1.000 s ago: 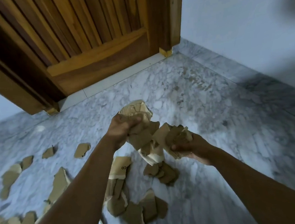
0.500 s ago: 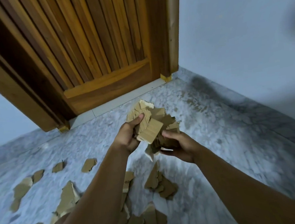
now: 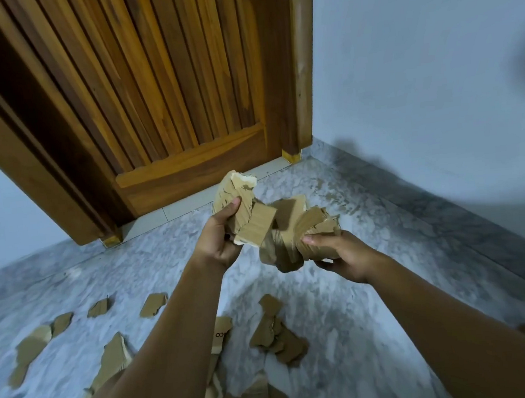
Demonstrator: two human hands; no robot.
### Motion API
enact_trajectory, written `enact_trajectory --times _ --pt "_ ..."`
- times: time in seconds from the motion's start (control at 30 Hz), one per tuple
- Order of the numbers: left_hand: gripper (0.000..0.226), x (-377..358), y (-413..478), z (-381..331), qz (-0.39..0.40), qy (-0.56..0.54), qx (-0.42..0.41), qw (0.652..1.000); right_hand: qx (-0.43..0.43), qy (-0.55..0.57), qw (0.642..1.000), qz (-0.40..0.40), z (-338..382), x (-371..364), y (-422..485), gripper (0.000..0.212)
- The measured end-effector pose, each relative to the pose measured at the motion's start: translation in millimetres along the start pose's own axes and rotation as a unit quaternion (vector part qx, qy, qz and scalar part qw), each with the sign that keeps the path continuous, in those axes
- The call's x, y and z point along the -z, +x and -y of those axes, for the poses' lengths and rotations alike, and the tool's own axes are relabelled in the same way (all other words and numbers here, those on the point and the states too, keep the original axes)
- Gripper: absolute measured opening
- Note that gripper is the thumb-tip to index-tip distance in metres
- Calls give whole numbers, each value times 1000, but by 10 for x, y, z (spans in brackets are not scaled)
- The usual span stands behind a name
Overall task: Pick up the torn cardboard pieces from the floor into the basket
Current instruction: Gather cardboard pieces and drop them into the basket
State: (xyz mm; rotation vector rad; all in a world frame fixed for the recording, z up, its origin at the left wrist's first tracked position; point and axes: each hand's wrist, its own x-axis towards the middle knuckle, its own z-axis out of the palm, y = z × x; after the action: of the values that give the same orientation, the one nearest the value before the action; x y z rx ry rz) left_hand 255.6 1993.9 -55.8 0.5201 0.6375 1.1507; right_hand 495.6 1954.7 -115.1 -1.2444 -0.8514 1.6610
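Both hands hold bunches of torn brown cardboard above the marble floor. My left hand (image 3: 218, 238) grips one bunch of cardboard pieces (image 3: 239, 200) that sticks up past the fingers. My right hand (image 3: 337, 254) grips a second bunch of pieces (image 3: 295, 227), fanned out and hanging below the palm. The two bunches touch in the middle. Several more torn pieces (image 3: 278, 339) lie scattered on the floor below my arms, and others (image 3: 31, 345) lie further left. No basket is in view.
A wooden slatted door (image 3: 159, 97) in its frame stands straight ahead, shut. A pale wall (image 3: 417, 61) runs along the right and meets the grey marble floor (image 3: 373, 300) at a stone skirting.
Both hands have risen from the floor with their cardboard bunches and drawn slightly apart. The view has tilted up, showing more of the door.
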Motion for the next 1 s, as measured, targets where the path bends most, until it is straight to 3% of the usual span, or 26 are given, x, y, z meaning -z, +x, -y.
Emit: enact_trajectory --times 0.1,0.23,0.33,0.43,0.5,0.67,0.77,0.9,1.0 --pt "37 -51 -41 -28 26 -34 -18 999 -38 21 998 48 -104 77 -65 44" --pt "24 -72 -51 31 47 -64 -13 997 -60 143 984 89 -213 -106 -72 43" --pt "20 -16 0 87 47 -10 -12 999 -22 194 977 81 -129 -323 -50 36" --pt "19 137 42 22 -20 96 -22 995 5 141 989 36 -28 -316 -20 27" --pt "30 270 60 -31 -59 155 -18 986 16 97 995 14 18 -209 1 25" --pt "35 267 92 53 -85 193 -44 976 37 66 997 1 146 -30 29 23" --pt "31 218 108 136 -63 245 -46 966 43 33 998 -41 141 50 38 36" --pt "29 179 104 282 -13 344 46 938 38 -1 997 -69 70 143 48 59" --pt "31 105 141 467 5 417 75 906 29 -27 996 -81 22 174 -3 42"
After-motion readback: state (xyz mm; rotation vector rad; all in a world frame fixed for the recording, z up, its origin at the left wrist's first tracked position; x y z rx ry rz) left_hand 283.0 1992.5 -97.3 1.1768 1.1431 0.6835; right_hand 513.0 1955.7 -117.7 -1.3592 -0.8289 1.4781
